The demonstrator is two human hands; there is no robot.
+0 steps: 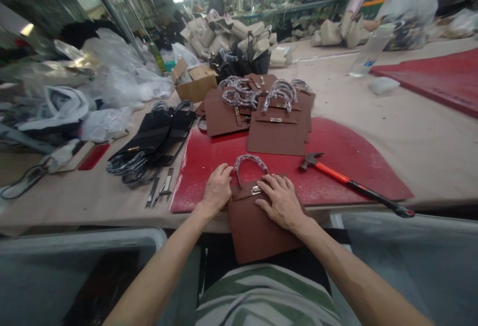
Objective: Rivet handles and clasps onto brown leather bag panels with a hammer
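A brown handbag panel (248, 229) with a plastic-wrapped handle (251, 158) and a silver clasp (256, 190) lies over the near table edge, its lower part above my lap. My left hand (218, 186) grips its upper left corner with curled fingers; the thumb is mostly hidden. Across its upper right side rests my right hand (281, 200), palm down and fingers spread beside the clasp. Under the bag's top is a red board (336, 152). An orange and black claw hammer (345, 180) lies on that board, to the right of my right hand.
More brown bag pieces (278, 137) are piled behind the handbag. Black bag pieces (153, 134) and small hand tools (162, 191) lie left. Farther back are a cardboard box (196, 88), beige bags (227, 37) and a bottle (368, 54). Grey bins (157, 239) flank me. Another person (368, 2) sits far right.
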